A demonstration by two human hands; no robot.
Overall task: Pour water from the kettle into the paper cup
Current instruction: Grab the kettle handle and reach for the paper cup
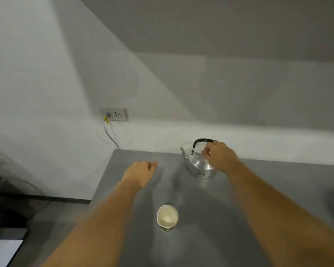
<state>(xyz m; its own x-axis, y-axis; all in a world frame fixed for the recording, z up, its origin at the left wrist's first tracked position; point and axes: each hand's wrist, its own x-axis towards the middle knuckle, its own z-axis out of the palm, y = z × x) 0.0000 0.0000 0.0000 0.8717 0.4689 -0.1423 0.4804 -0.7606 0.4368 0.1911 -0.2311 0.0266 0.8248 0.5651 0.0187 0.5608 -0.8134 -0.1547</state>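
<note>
Shiny metal kettle (199, 166) with black handle sits upright far on my grey table, spout pointing left; white paper cup (167, 217) stands open, upright, nearer me.

Wall socket (114, 114) with plugged cable (110, 135) behind table (258, 199).

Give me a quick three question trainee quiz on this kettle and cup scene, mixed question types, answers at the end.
1. True or false: the white paper cup lies tipped on its side.
2. Which hand is at the shiny metal kettle with the black handle?
A. left hand
B. right hand
3. Fill in: the kettle's spout points toward the person's ____.

Key: 1 false, it stands upright on the grey table; 2 B; 3 left.
</note>
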